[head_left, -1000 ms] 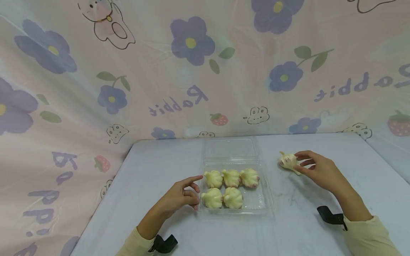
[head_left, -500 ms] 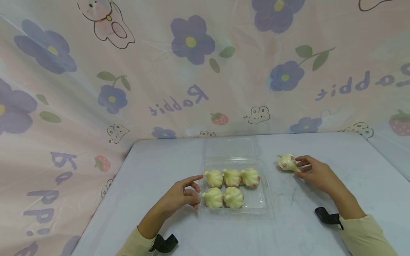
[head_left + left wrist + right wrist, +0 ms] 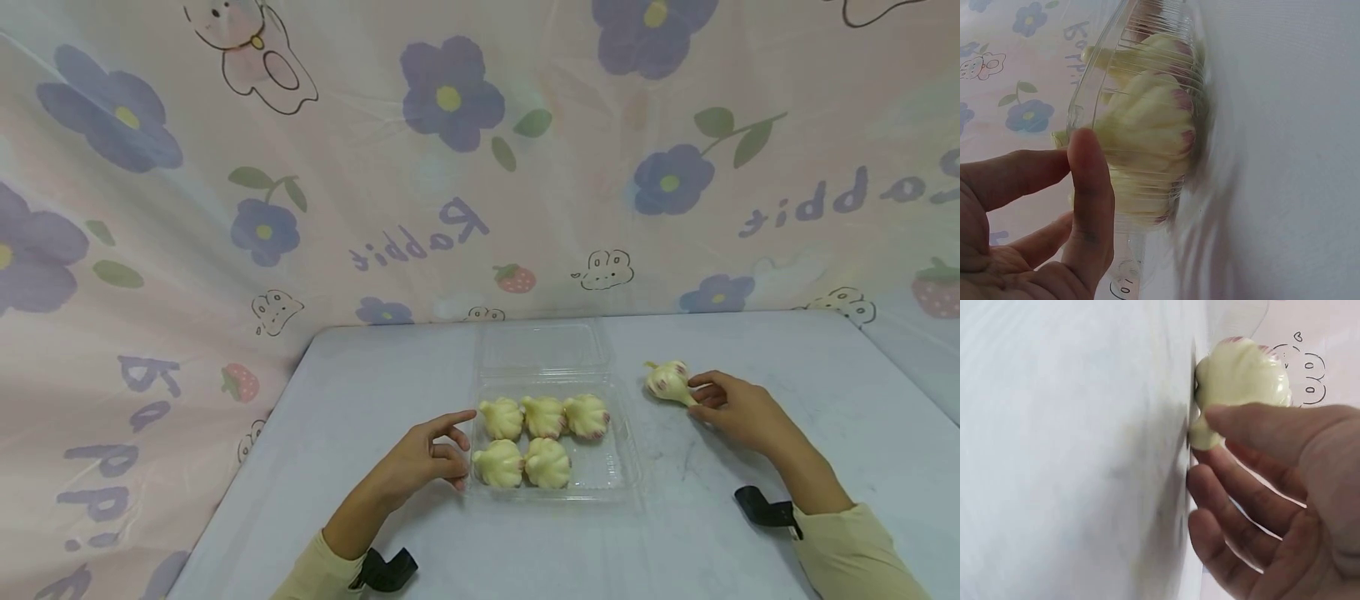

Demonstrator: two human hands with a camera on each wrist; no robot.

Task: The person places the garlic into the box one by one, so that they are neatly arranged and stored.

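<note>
A clear plastic clamshell box (image 3: 596,479) lies unlatched on the table, its lid folded back. Several garlic bulbs (image 3: 543,417) sit inside in two rows; the front right spot holds none. At the box's left wall is my left hand (image 3: 423,458), index finger extended; in the left wrist view its fingertips (image 3: 1087,140) touch or nearly touch the rim. Right of the box, my right hand (image 3: 742,412) pinches a single garlic bulb (image 3: 669,382) by its neck. The right wrist view has the thumb over that neck, the bulb (image 3: 1244,378) low against the tabletop, and the other fingers loosely bent.
The white table (image 3: 375,367) ends at a patterned cloth backdrop (image 3: 547,208) behind and to the left. The transparent lid (image 3: 542,348) lies flat behind the box. Black camera mounts (image 3: 386,571) sit at both wrists.
My right hand has shifted slightly left along with the single garlic bulb, which has turned a little. My left hand and the box stay where they were.
</note>
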